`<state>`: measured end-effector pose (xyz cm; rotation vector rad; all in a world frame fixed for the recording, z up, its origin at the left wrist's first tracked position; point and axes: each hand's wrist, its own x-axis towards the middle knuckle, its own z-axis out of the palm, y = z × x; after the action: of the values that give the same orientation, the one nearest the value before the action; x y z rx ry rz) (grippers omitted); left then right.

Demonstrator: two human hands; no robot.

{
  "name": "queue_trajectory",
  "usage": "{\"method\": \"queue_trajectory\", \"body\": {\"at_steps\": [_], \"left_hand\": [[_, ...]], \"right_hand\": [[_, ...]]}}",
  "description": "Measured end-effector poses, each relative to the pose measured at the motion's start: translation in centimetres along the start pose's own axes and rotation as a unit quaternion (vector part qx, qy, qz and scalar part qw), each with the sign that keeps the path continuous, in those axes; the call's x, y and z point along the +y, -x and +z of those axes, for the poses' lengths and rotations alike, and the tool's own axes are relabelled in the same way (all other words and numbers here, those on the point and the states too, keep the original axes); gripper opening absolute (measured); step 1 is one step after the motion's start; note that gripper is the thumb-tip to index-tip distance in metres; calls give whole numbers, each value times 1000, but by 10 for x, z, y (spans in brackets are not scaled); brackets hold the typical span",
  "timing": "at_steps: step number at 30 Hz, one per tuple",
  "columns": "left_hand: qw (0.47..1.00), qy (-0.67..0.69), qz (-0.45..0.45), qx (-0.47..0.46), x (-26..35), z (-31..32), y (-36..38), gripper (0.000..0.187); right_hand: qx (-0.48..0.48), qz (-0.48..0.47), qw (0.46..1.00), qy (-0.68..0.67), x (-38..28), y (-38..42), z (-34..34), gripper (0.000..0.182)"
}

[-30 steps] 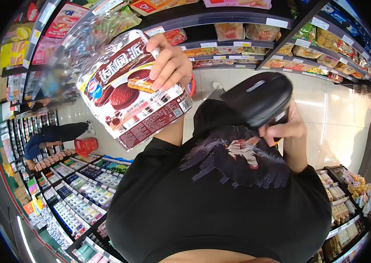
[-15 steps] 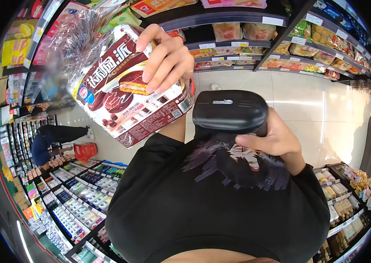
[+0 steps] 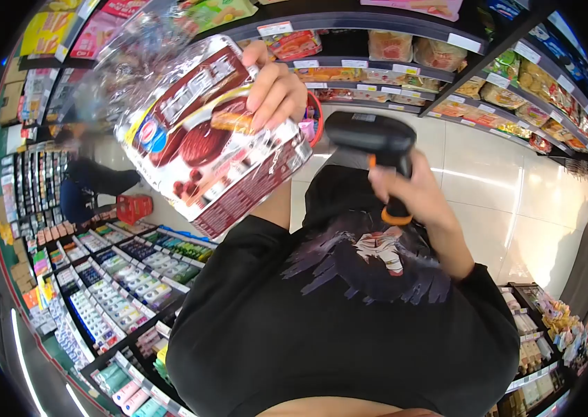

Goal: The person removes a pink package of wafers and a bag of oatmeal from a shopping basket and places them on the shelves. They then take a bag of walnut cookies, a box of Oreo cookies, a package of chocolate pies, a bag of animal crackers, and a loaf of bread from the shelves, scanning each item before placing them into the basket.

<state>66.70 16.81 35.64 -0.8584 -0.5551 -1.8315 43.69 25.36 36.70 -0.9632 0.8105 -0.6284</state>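
My left hand (image 3: pixel 279 92) grips a packet of chocolate pies (image 3: pixel 200 149) by its upper right side. The packet is tilted, its printed front towards me, and loose clear wrapping (image 3: pixel 131 59) trails from its upper left end. In my right hand (image 3: pixel 419 191) is a black barcode scanner (image 3: pixel 370 132) with orange parts on its handle. My fingers wrap round that handle, and the scanner's head points left towards the packet, a small gap apart from it. Both are held in front of my black shirt (image 3: pixel 349 333).
Shelves of packaged food (image 3: pixel 391 73) run across the far side. Part of a red basket (image 3: pixel 315 118) shows behind the packet. At the left, a person in dark clothes (image 3: pixel 85 191) is near another red basket (image 3: pixel 134 208). Display racks (image 3: pixel 127 285) stand at the lower left.
The scanner has turned and shifted slightly away from me, so its handle and orange parts now show. The packet has moved a little right and down, and the view has shifted.
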Motion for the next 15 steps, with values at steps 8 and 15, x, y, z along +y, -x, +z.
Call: {"method": "queue_trajectory", "body": {"at_steps": [8, 15], "left_hand": [[628, -489, 217, 565, 35, 42, 146, 57], [279, -501, 68, 817, 36, 32, 240, 53]], "right_hand": [[69, 172, 910, 371, 128, -112, -110, 28], [-42, 252, 827, 501, 239, -121, -115, 39]]}}
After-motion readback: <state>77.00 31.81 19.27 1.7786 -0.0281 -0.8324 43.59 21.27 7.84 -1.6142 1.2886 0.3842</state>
